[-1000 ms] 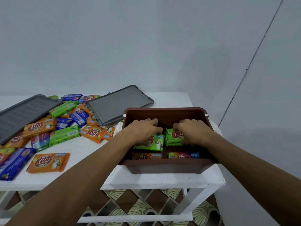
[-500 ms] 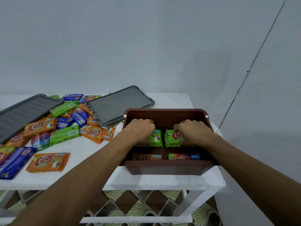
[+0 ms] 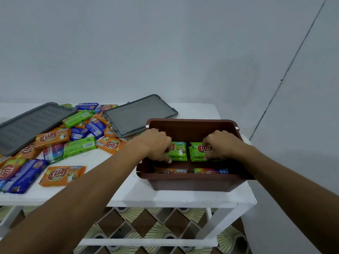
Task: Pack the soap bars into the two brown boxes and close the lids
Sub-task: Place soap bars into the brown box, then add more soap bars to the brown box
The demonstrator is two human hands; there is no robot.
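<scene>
Inside box (image 3: 190, 121) — left hand (image 3: 157, 145), right hand (image 3: 222, 144) round bars (image 3: 178, 151)

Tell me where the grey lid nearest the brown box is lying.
In the head view, that grey lid lies on the white table just behind and left of the brown box, its left edge against the scattered soap bars.

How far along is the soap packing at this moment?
Early. Done: an orange bar and a rainbow bar lie in the brown box, by its near wall. In hand: the left hand grips a green stack, the right hand a second green stack, inside it. Left: many loose bars on the white table; right grey lid and left grey lid off; no second box in view.
</scene>
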